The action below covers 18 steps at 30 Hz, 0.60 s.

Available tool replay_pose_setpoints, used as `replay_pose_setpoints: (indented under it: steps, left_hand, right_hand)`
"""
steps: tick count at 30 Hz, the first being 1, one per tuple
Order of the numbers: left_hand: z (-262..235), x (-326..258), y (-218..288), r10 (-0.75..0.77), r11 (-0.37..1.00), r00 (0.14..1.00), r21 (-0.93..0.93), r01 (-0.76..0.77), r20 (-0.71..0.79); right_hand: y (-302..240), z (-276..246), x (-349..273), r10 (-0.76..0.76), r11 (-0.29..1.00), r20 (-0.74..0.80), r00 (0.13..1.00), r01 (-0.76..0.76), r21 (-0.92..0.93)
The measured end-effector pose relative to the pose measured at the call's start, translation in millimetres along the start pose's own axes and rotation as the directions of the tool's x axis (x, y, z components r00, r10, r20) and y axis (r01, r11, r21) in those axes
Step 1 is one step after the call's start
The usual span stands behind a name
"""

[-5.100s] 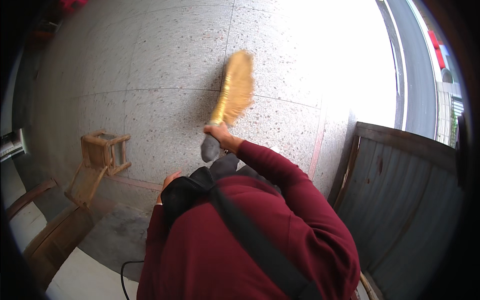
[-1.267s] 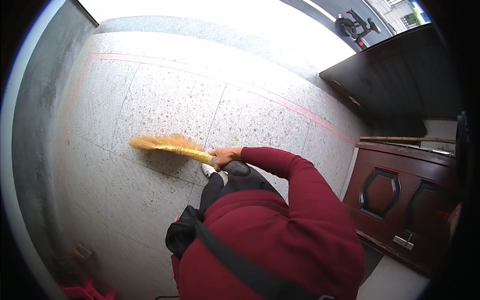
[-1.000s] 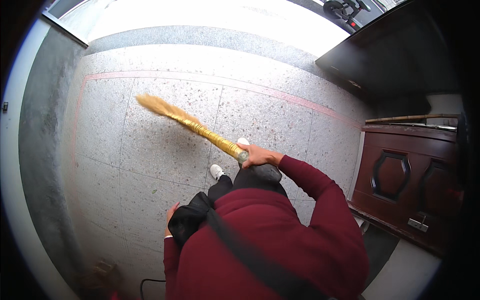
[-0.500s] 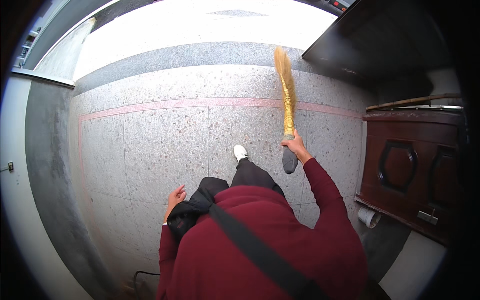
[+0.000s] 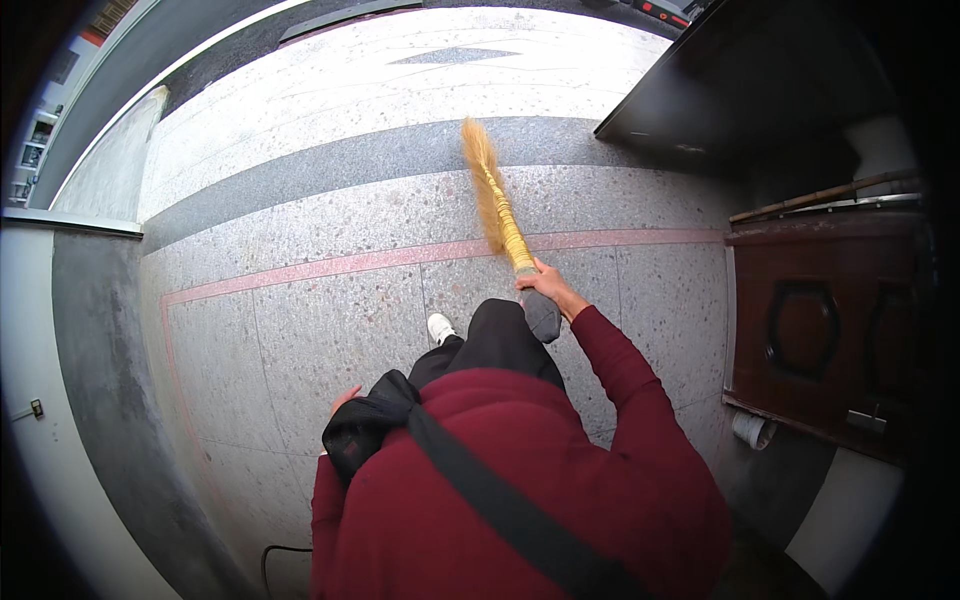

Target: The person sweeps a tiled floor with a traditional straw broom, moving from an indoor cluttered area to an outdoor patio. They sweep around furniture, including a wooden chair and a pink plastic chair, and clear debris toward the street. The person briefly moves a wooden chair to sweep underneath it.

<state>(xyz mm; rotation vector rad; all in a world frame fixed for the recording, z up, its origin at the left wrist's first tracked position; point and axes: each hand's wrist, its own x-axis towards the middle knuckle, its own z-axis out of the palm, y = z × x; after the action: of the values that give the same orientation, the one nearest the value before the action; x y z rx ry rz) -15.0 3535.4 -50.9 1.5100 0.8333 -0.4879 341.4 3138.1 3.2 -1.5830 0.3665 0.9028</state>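
Holding the broom just above its grey butt, the right hand has its fingers wrapped firmly round it, out in front of the dark trousers. From where I stand, the broom points away from the body, far and a little to the left, its yellow binding crossing the pink stripe on the speckled floor. The straw-coloured bristles lie over the grey band at the far side; whether they touch the ground I cannot tell.

Over on the left, the left hand hangs beside the black bag, which hides most of it, so I cannot say whether it is open or closed. A wide black strap runs across the maroon top. One white shoe shows on the floor, left of the broom's butt. To the right stands a dark red door, with a bamboo pole at its far end and a white tub just beside its near end.
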Motion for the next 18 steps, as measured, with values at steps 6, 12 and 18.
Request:
replay_pose_setpoints:
  steps: [6,12,18]
  left_hand:
    - [-27.1,96.4,77.1,0.054,0.997,0.995,0.049,-0.058,0.081]
    - [2.0,157.5,159.4,0.010,0.997,0.999,0.075,-0.014,0.046]
    - [53.1,203.1,190.0,-0.135,0.989,0.987,-0.055,0.140,0.085]
  right_hand:
    - [-81.9,-30.4,59.6,-0.270,0.963,-0.084,0.959,0.268,-0.037]
    - [-181.8,-120.0,179.9,-0.446,0.890,-0.332,0.831,0.373,-0.262]
    - [-235.4,-268.3,357.3,-0.310,0.933,-0.514,0.800,0.151,-0.328]
